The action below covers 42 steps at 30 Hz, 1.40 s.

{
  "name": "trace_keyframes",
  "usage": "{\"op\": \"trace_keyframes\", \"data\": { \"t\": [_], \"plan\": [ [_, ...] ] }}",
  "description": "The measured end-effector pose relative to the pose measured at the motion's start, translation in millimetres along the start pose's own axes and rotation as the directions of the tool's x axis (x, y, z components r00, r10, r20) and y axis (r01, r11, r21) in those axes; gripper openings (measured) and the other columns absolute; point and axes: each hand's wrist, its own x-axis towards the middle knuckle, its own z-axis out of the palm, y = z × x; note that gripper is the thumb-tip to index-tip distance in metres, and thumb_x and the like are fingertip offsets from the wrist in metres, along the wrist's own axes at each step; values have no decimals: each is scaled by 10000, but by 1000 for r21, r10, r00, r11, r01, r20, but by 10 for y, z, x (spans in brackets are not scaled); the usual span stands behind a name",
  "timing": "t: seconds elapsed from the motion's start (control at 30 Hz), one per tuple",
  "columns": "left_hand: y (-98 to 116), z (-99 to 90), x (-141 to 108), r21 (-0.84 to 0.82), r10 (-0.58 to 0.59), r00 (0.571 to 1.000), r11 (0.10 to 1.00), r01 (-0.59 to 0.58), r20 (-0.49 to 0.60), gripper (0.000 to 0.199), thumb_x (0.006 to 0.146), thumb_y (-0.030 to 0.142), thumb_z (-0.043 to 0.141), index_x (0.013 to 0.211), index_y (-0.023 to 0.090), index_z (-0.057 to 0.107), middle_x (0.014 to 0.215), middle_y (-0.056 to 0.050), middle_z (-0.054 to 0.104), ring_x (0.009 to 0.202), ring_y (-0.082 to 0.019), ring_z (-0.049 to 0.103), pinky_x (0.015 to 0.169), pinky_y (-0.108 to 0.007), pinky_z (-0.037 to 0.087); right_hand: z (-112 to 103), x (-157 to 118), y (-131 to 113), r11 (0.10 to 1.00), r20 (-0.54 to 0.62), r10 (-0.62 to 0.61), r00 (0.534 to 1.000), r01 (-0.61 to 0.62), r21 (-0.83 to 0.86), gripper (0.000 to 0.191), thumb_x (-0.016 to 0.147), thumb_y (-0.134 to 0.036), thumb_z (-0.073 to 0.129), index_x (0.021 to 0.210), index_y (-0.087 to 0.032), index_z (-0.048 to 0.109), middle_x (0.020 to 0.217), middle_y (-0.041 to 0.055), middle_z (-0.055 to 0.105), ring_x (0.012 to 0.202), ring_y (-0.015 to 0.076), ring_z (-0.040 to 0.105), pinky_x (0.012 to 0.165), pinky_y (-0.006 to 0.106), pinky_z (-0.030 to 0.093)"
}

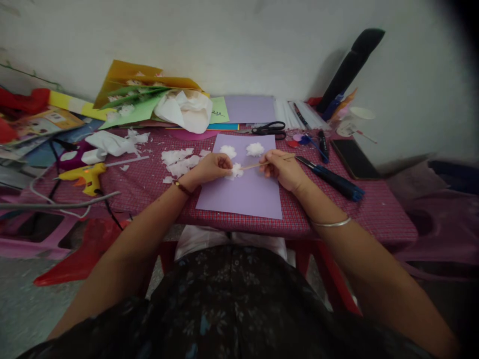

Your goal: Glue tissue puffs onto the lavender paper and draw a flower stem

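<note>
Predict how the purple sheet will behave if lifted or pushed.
The purple sheet looks thin, so it may droop if lifted by one corner. Lying flat on the checked cloth, it would probably slide when pushed. Fluffy white puffs on it might shift.

A pale purple sheet point(239, 199) is lying flat on a red checked cloth point(144, 187), its near edge sitting close to the cloth's front fold. Two fluffy white tufts, one at upper left point(227, 150) and one at upper right point(255, 149), are resting apart on it. Below them a third tuft point(237, 171) is meeting the tip of a slender tan stick point(254, 165), which is slanting up to the right.
</note>
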Motion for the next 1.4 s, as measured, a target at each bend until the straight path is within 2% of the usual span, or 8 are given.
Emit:
{"op": "trace_keyframes", "data": {
  "t": [0.17, 0.4, 0.57, 0.83, 0.97, 1.1, 1.2, 1.4],
  "plan": [
    [-13, 57, 20, -9, 1, 1000, 1000, -1, -29, 131, 649, 210, 692, 734, 149, 613, 653, -4, 615, 602, -107, 534, 571, -242, 390, 116, -159, -86, 977, -101, -139, 985, 120, -176, 333, 873, -547, 543, 729, -249, 508, 625, -13, 556, 553, 134, 521, 581, 286, 453],
    [-37, 58, 48, -4, -7, 999, 1000, 7, -40, 135, 632, 200, 705, 719, 151, 616, 637, -3, 599, 581, -104, 509, 559, -245, 386, 378, -344, -101, 913, 67, -131, 989, 146, -381, 235, 926, -470, 476, 879, -269, 589, 771, 18, 651, 657, 167, 600, 676, 329, 479],
    [-52, 62, 58, -4, 8, 999, 1000, -8, -31, 116, 648, 201, 685, 730, 150, 621, 650, -6, 607, 594, -109, 518, 574, -245, 392, 383, -328, -38, 774, 144, -213, 966, 257, -579, 204, 945, -375, 458, 920, -269, 631, 855, 27, 699, 732, 187, 641, 714, 335, 479],
    [-53, 80, 51, 10, 26, 999, 1000, -26, -35, 108, 655, 195, 659, 742, 144, 620, 676, -17, 614, 612, -116, 525, 583, -247, 395, 406, -328, -9, 685, 204, -218, 954, 299, -664, 198, 954, -338, 458, 969, -263, 641, 888, 37, 704, 792, 207, 656, 732, 333, 481],
    [-14, 60, 37, 39, 43, 998, 998, -41, -48, 166, 751, 297, 619, 683, 149, 584, 648, -7, 572, 608, -113, 495, 593, -254, 374, 456, -367, -11, 514, 297, -288, 911, 408, -755, 211, 970, -302, 431, 1027, -239, 624, 958, 67, 716, 834, 209, 662, 758, 331, 487],
    [17, 30, 28, 66, 35, 997, 997, -31, -62, 303, 844, 380, 520, 636, 160, 531, 599, 6, 528, 577, -115, 478, 595, -265, 367, 538, -444, 19, 240, 429, -335, 839, 517, -822, 273, 1000, -272, 376, 1022, -156, 623, 964, 113, 711, 843, 223, 643, 761, 339, 485],
    [20, 26, 25, 69, 21, 997, 997, -16, -73, 290, 852, 368, 505, 653, 160, 534, 600, 8, 532, 570, -116, 487, 597, -264, 381, 609, -500, 31, 62, 470, -305, 828, 510, -858, 283, 1004, -244, 378, 1012, -121, 633, 939, 121, 705, 808, 230, 613, 722, 344, 466],
    [6, 38, 3, 74, 17, 997, 997, -11, -78, 265, 856, 333, 522, 659, 158, 542, 609, -1, 551, 564, -112, 493, 583, -260, 383, 686, -544, 7, -78, 484, -249, 839, 481, -873, 245, 967, -152, 408, 979, -116, 650, 908, 121, 687, 769, 228, 556, 650, 345, 412]
  ]
}}
